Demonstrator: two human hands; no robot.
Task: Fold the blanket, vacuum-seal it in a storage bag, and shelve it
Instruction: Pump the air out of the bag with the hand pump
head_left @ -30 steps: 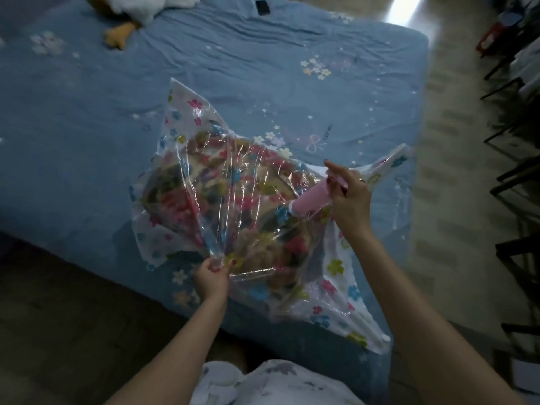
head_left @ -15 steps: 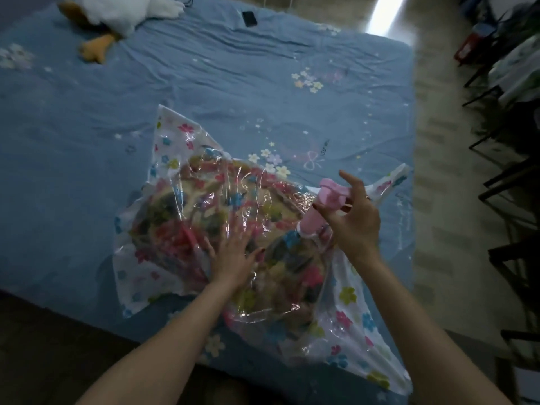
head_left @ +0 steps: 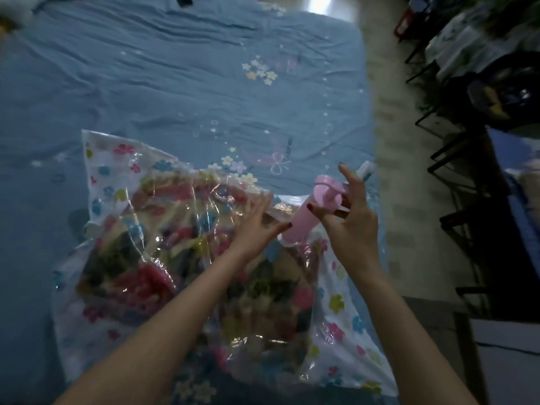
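Slid rightward since earlier: left hand (head_left: 254,226), flat on clear flower-printed plastic storage bag (head_left: 140,206). Right hand (head_left: 347,220) pinching pink cylindrical hand pump (head_left: 309,213); loose grip could tilt it off its seat, leaking air.

Two bare, sleeveless forearms; dark red polish on the nails of left grip (head_left: 253,229) and right grip (head_left: 349,220).

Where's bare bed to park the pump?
Bare blue sheet beyond the storage bag, up to the bed's far edge, and left of the bag. Crowded: the bag's right corner, where the right hand holds the pink pump and the left hand presses.
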